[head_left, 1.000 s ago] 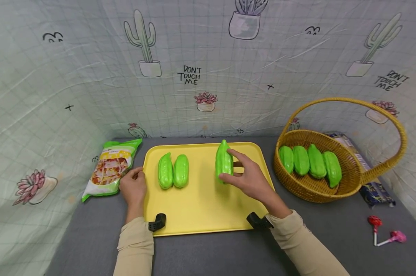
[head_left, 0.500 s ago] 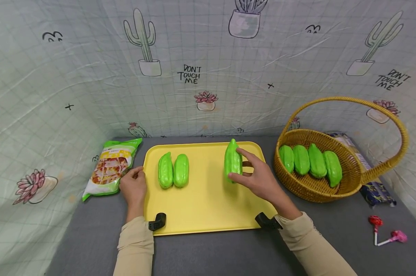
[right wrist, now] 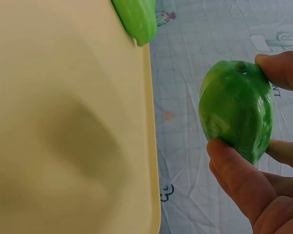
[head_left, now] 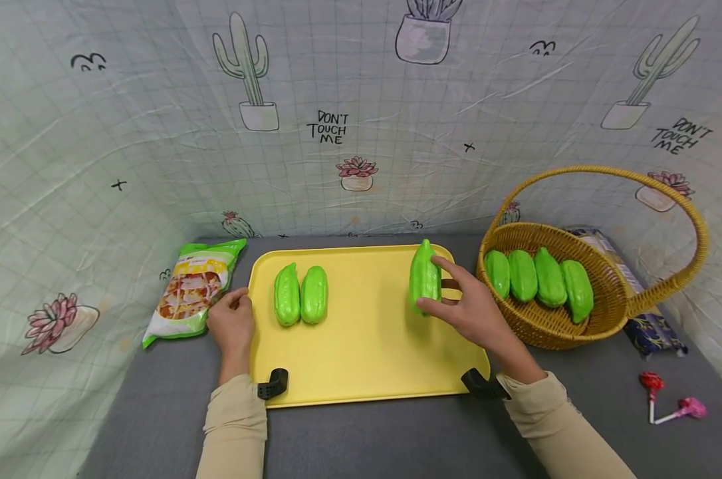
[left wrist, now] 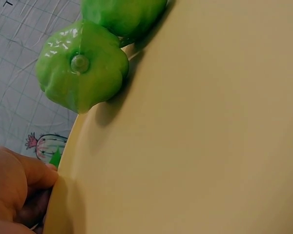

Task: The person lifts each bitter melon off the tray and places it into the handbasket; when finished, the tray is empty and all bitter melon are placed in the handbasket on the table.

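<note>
In the head view my right hand (head_left: 471, 313) holds a glossy, ribbed green papaya (head_left: 423, 276) upright over the right part of a yellow tray (head_left: 361, 352). The right wrist view has the papaya's stem end (right wrist: 241, 67) turned toward the camera, gripped between thumb and fingers, with a shadow on the tray beside it. My left hand (head_left: 232, 326) is at the tray's left edge, its fingers pinching the rim in the left wrist view. Two more papayas, one on the left (head_left: 286, 296) and one close beside it (head_left: 314, 296), lie on the tray's left side.
Right of the tray stands a wicker basket (head_left: 519, 329) with a tall handle and several green papayas (head_left: 549, 279) inside. Behind it lies a dark blue packet (head_left: 654, 336). A red lollipop (head_left: 651, 381) and a pink one (head_left: 690, 407) lie front right. A green-and-white food bag (head_left: 193, 293) is at left.
My right hand has carried the papaya rightward over the tray, closer to the basket. The left hand stays at the tray's edge, and the other papayas have not moved.
</note>
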### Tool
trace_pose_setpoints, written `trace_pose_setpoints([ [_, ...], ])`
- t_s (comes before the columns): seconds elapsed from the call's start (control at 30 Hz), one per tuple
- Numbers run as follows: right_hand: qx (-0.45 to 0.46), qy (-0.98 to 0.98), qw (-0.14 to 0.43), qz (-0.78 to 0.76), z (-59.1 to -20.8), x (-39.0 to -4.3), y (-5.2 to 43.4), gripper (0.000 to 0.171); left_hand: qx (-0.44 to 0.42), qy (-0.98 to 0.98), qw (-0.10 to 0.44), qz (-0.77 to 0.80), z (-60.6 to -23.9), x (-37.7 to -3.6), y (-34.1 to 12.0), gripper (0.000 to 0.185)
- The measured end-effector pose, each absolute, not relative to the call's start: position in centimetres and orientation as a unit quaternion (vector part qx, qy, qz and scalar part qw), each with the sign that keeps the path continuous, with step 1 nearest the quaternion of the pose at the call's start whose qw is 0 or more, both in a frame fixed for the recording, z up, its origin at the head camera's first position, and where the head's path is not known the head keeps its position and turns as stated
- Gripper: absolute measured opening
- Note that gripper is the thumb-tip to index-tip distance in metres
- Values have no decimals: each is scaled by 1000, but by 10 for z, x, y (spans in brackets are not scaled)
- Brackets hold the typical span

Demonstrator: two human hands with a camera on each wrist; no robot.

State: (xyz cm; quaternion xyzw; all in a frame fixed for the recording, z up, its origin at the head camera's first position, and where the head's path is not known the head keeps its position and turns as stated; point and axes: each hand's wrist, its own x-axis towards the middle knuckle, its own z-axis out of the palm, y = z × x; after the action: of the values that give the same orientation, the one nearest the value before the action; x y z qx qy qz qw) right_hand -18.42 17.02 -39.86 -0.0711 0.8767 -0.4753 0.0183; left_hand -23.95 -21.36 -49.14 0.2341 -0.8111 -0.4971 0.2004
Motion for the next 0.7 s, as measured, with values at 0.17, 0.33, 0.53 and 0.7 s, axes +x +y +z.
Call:
trace_pose_setpoints([
  [0.17, -62, 881, 25, -469, -397, -179, 181, 88, 235, -811, 199, -497, -491, -239, -214, 30],
  [0.33, -47, 890, 22, -453, -393, -174, 192, 88, 233, -812, 192, -500, -491, -239, -214, 30],
  [0.53, -33, 892, 16, -451, -388, -171, 206, 88, 234, -811, 195, -500, -491, -239, -214, 30],
  [0.7, -17, 900, 7, -436, -384, -168, 219, 87, 234, -813, 193, -497, -491, -239, -214, 30],
])
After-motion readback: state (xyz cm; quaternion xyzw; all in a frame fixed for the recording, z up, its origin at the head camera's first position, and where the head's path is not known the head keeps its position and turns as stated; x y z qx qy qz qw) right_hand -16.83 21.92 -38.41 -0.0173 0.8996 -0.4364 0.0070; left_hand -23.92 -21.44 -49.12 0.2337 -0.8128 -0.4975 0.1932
